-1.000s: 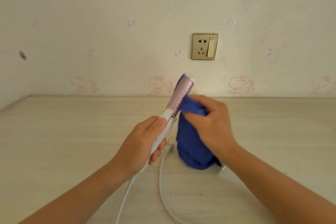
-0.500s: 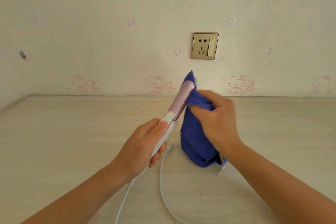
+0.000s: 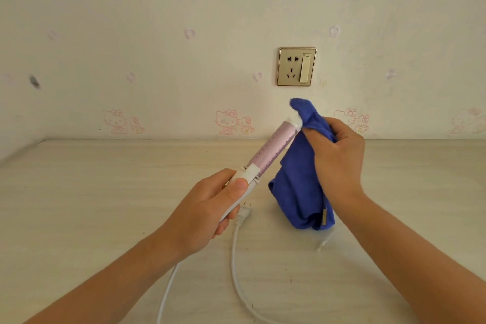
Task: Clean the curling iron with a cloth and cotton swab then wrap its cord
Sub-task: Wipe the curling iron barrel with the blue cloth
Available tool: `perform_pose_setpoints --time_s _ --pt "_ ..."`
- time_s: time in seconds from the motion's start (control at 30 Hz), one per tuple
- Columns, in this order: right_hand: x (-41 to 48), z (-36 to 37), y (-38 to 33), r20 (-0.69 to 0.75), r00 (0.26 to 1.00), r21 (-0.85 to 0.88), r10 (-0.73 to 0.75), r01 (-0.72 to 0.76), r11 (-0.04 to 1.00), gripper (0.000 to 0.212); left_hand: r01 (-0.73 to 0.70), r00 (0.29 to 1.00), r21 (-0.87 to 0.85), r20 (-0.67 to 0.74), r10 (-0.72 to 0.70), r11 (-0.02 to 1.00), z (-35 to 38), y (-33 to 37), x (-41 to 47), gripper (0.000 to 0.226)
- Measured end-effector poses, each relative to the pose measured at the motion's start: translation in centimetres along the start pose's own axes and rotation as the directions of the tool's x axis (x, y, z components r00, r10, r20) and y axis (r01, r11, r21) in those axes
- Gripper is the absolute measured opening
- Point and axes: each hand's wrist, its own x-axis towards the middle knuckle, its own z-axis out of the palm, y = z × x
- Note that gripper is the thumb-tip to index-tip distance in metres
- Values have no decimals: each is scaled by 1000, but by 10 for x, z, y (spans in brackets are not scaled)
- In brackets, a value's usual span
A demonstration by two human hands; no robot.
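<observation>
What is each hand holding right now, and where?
Left hand grips the curling iron by its white handle; right hand holds the blue cloth bunched at the iron's tip.

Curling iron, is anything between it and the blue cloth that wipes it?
Nothing visible. The blue cloth, gripped by the right hand, lies against the tip of the curling iron, which the left hand holds.

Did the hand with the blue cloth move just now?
Yes. The right hand slid the blue cloth up and rightward to the tip of the curling iron; the cloth's top now sits under the wall socket.
</observation>
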Motion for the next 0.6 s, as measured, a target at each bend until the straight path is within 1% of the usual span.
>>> perform_pose_setpoints --time_s 0.07,0.13,0.2,0.23,0.3,0.33,0.37,0.43,0.5,0.53,0.6 --pt "3 -1 1 -22 999 5 28 -28 1000 10 -9 1000 -7 24 9 1000 1 -2 -1 46" --pt "2 1 2 -9 1000 5 26 -26 1000 10 9 999 -57 39 -7 998 0 -2 0 44" --pt "-2 3 2 17 1000 8 18 -18 1000 11 68 997 -149 56 -60 986 -4 -1 2 43" --pt "-3 4 2 28 999 12 19 -19 1000 12 101 994 -196 68 -89 975 -6 -1 4 47" --pt "-6 5 1 44 999 31 29 -31 999 14 170 983 -328 120 -137 929 -11 -1 7 49" --pt "-7 6 1 54 998 43 36 -39 998 14 211 974 -428 169 -151 879 -13 0 8 49" --pt "-8 6 1 65 997 52 41 -44 998 15 253 962 -536 225 -153 806 -15 0 8 50" --pt "-10 7 0 81 996 54 35 -39 998 17 320 941 -705 317 -123 633 -21 -1 10 53" --pt "-10 7 0 94 995 42 25 -29 999 20 363 922 -802 382 -61 474 -25 -2 11 54" --pt "-11 7 0 102 995 39 24 -28 999 21 381 912 -828 409 -20 411 -27 -2 11 54" --pt "-12 8 -1 117 993 38 28 -33 999 21 407 893 -846 448 45 344 -27 -2 12 56"
